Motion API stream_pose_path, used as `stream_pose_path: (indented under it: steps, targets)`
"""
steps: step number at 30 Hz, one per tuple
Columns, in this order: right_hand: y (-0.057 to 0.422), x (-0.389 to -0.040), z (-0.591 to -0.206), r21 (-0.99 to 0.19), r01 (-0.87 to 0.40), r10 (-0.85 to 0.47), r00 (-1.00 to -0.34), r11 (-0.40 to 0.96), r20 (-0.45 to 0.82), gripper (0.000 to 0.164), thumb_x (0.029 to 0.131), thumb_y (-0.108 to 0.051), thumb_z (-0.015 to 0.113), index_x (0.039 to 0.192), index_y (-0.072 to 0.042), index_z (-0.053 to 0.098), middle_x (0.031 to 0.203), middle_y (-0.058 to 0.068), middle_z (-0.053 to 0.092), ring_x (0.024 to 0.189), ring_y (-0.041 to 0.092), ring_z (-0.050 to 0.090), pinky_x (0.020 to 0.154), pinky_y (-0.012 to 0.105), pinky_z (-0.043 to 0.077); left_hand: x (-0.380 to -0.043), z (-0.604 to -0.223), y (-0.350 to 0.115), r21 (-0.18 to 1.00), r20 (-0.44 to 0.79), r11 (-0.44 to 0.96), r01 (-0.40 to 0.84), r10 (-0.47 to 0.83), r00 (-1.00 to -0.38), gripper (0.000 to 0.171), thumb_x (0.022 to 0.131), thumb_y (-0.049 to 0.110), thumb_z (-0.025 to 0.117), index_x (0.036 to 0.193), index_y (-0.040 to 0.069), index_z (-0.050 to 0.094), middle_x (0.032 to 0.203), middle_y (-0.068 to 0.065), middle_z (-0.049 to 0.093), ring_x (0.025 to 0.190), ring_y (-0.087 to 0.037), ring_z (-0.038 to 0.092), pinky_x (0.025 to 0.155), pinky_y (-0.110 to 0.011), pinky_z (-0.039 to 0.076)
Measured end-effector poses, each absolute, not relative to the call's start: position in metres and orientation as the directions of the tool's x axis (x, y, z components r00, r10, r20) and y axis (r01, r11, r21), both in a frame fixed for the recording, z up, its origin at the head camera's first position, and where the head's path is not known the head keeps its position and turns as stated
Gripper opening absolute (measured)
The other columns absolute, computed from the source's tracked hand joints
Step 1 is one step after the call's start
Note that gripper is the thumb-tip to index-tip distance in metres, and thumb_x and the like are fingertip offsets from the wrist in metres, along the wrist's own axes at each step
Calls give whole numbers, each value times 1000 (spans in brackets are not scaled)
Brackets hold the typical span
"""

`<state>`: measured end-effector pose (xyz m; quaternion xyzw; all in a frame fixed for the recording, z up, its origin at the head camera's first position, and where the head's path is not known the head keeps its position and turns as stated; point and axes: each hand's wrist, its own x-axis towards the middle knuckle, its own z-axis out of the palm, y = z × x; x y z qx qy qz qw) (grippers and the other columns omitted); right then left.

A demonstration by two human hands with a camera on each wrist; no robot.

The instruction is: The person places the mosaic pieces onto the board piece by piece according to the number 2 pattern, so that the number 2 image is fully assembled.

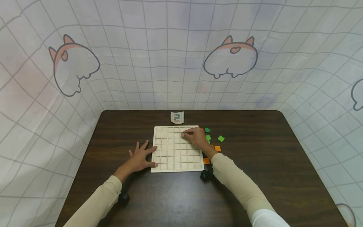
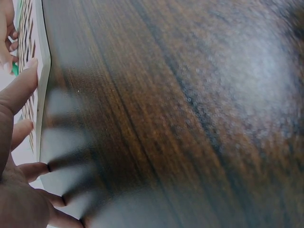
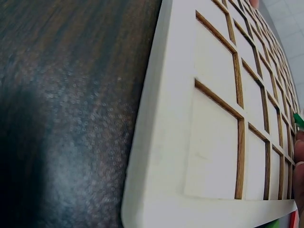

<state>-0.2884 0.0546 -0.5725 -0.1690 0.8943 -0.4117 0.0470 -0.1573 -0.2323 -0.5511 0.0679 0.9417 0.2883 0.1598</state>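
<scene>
A pale wooden board [image 1: 170,151] with a grid of square recesses lies flat on the dark table. My left hand [image 1: 139,159] is spread at its left side, thumb and index finger resting on the border while the other fingertips touch the table. Over the upper right part of the grid, my right hand [image 1: 196,137] pinches a small green piece [image 1: 182,135] between thumb and fingers. That green piece [image 3: 299,120] shows at the right edge of the right wrist view, its shape mostly hidden by the fingertips.
Beside the board's right edge lie a green quarter-round piece [image 1: 207,129], a lime green square [image 1: 221,138], orange squares [image 1: 217,148] and a bit of red, partly behind my right arm. A small patterned card [image 1: 177,118] lies beyond the board, near the grid-patterned curtain [image 1: 153,88].
</scene>
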Motion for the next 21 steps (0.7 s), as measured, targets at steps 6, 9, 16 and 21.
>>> stream_pose_path:
  steps: [6,9,16,21]
  targets:
    - [54,-287,-570,-765,-237,-334,-942,599,31,23,89,-25,78,108,-12,80,98,4,76,85,17,68,73,33,55,-157,-550,-232,563,-263,825,37,221,-939,86,82,44,82,155,20,42,167,-23,9,147,-60,-10,100,-87,-4]
    - [53,-287,-570,-751,-235,-330,-944,617,24,23,90,-27,78,108,-13,80,96,2,76,86,17,68,74,33,55,-157,-551,-232,563,-265,826,33,219,-939,86,82,44,81,155,21,41,167,-23,9,147,-60,-10,100,-87,-4]
    - [49,-287,-570,-711,-251,-330,-944,656,29,23,90,-31,77,107,-16,80,101,1,76,86,15,68,71,31,54,-157,-552,-233,564,-262,825,36,220,-940,87,82,46,81,155,21,41,167,-23,9,147,-60,-11,100,-87,-4]
    - [47,-287,-571,-680,-275,-333,-942,680,47,22,91,-32,76,106,-17,80,101,0,76,87,15,69,70,31,54,-157,-552,-234,565,-258,824,40,223,-940,87,82,46,81,155,21,41,167,-23,9,147,-60,-10,100,-87,-4]
